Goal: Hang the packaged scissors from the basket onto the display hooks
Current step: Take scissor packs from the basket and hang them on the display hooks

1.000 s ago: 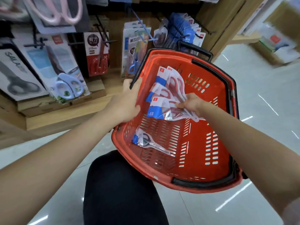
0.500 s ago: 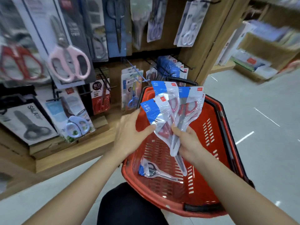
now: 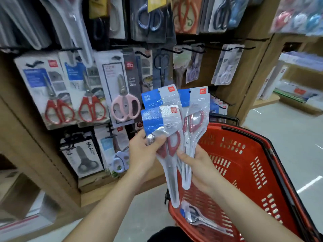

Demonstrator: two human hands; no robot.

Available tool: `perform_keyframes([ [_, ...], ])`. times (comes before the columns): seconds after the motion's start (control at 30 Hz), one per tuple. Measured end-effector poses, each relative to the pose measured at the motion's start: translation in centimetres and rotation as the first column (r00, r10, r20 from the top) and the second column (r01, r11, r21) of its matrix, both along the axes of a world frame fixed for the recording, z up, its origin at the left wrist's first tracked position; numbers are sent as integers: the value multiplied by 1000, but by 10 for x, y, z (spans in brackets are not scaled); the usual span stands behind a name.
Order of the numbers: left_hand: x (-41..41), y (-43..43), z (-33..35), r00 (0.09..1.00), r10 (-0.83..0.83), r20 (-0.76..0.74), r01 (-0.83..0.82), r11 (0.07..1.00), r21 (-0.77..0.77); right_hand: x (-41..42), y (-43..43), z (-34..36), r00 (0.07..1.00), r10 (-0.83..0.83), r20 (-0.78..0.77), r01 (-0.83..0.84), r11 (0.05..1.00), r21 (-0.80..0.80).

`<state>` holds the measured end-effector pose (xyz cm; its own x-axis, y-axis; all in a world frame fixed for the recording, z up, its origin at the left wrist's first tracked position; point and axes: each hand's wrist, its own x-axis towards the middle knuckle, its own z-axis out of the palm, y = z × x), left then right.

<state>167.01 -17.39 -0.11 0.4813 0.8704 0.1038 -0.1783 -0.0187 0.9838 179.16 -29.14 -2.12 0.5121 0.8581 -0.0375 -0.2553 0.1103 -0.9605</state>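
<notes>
Fanning out above the basket (image 3: 262, 137), the scissor packs (image 3: 162, 119) are clenched by left grip (image 3: 145, 154) and right grip (image 3: 197, 165); one should be peeled off and its hole threaded squarely onto a hook (image 3: 192, 50)

Grips: 2, left grip (image 3: 141, 152) & right grip (image 3: 199, 165).
Scissor packs (image 3: 161, 119) held betw. the two grips: 3, blue header cards, red handles.
Basket (image 3: 244, 172): 1, red, right of & below right grip.
Loose pack (image 3: 197, 218) in basket, below both grips: 1.
Display, left of left grip: red-handled shears packs (image 3: 57, 110) x2, side by side; pink-handled pack (image 3: 125, 107) x1; black SALA pack (image 3: 83, 154) x1, lower down.
Rows above the grips: many more packs on black hooks (image 3: 172, 50), too blurred for exact ct.
</notes>
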Motion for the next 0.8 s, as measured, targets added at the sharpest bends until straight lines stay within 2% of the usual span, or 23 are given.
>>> perform_keyframes([
  [0.23, -53, 20, 45, 991, 113, 77, -117, 992, 52, -39, 39, 30, 996, 22, 92, -25, 999, 33],
  [0.37, -88, 37, 78, 983, 164, 76, -175, 970, 167, -49, 61, 50, 960, -74, 271, 63, 997, 49],
  [0.47, -114, 51, 104, 974, 203, 104, -222, 946, 234, -45, 76, 69, 926, -155, 344, 126, 987, 104],
  [0.8, -150, 88, 194, 912, 290, 291, -370, 887, 277, -40, 112, 133, 920, -223, 323, 132, 951, 281],
])
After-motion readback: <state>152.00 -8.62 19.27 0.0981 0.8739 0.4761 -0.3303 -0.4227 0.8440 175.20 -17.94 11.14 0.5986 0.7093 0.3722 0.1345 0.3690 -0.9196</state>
